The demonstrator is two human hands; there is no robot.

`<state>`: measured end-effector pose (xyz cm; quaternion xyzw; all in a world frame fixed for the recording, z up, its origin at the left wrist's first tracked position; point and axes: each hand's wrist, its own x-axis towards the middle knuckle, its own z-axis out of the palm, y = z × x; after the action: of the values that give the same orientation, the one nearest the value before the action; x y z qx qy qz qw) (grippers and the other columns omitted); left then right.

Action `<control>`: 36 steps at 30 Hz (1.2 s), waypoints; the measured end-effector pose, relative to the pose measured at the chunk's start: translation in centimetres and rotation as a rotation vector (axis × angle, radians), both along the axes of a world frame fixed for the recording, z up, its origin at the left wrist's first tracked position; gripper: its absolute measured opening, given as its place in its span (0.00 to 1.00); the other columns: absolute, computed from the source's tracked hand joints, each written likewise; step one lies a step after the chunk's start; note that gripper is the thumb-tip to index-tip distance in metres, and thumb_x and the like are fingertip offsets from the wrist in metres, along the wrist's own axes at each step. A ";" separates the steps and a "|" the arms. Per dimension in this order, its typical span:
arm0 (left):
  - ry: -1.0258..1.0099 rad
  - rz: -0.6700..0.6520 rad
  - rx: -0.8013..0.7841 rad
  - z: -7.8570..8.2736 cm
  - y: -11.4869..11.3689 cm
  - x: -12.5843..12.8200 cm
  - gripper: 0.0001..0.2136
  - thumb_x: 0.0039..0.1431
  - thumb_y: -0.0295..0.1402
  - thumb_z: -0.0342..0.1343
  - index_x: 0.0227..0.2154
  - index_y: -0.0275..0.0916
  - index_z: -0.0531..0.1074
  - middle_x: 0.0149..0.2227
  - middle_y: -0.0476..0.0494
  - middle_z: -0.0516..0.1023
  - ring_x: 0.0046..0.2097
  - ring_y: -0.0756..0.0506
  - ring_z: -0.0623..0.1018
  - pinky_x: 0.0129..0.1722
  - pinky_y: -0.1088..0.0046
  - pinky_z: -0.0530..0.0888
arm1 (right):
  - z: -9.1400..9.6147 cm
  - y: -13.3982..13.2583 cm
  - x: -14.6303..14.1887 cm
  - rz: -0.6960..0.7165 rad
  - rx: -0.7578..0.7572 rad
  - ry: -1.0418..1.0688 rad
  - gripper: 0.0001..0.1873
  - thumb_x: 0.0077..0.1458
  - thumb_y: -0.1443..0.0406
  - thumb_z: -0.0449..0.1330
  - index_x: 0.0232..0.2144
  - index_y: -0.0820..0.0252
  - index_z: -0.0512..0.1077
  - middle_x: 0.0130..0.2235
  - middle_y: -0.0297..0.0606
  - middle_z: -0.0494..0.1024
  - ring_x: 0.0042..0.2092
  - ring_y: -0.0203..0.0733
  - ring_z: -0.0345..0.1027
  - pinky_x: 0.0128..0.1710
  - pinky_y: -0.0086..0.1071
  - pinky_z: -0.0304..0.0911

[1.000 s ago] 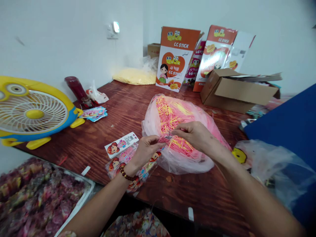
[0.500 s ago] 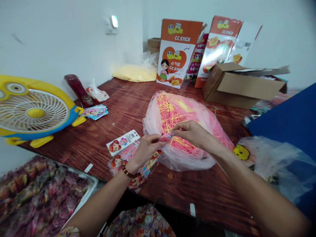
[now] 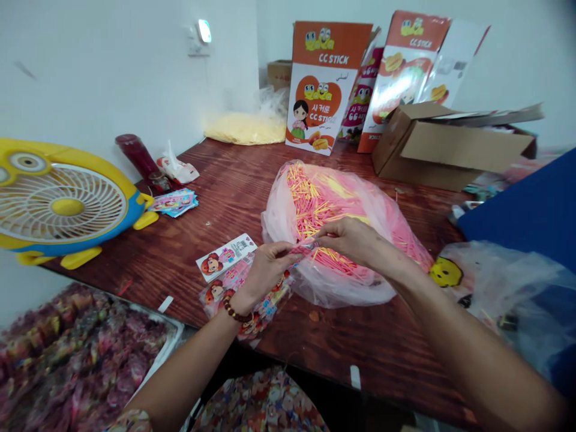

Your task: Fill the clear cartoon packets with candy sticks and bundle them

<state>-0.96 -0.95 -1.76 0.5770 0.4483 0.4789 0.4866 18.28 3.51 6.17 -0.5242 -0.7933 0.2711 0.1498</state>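
My left hand (image 3: 265,269) and my right hand (image 3: 348,238) meet over the near edge of a big clear bag of pink and yellow sticks (image 3: 333,210). Both pinch a small packet (image 3: 305,246) between them, fingers closed. Under my left wrist lies a pile of printed cartoon packets (image 3: 243,294). One flat packet with a red-haired figure (image 3: 225,257) lies just left of it on the wooden table (image 3: 234,186).
A yellow and blue desk fan (image 3: 63,207) stands at the left. Orange CC Stick cartons (image 3: 326,84) and an open brown cardboard box (image 3: 450,147) stand at the back. A tray of dark pink packets (image 3: 76,360) sits low left; a clear plastic bag (image 3: 504,294) lies right.
The view has shifted slightly, so everything sits a little higher and to the right. Both hands stay together on the small packet over the bag.
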 end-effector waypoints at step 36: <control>-0.245 -0.052 -0.195 0.2 -0.8 0.0 0.07 0.48 0.35 0.67 0.28 0.37 0.82 0.29 0.48 0.82 0.29 0.51 0.74 0.32 0.77 0.70 | -1.2 -1.2 -0.9 -0.066 -0.054 0.695 0.09 0.49 0.60 0.63 0.24 0.60 0.75 0.22 0.28 0.68 0.24 0.30 0.54 0.25 0.29 0.50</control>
<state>-0.94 -1.71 -1.53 0.4757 0.4151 0.4871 0.6034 17.42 2.30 4.96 -0.4296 -0.6702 0.4491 0.4056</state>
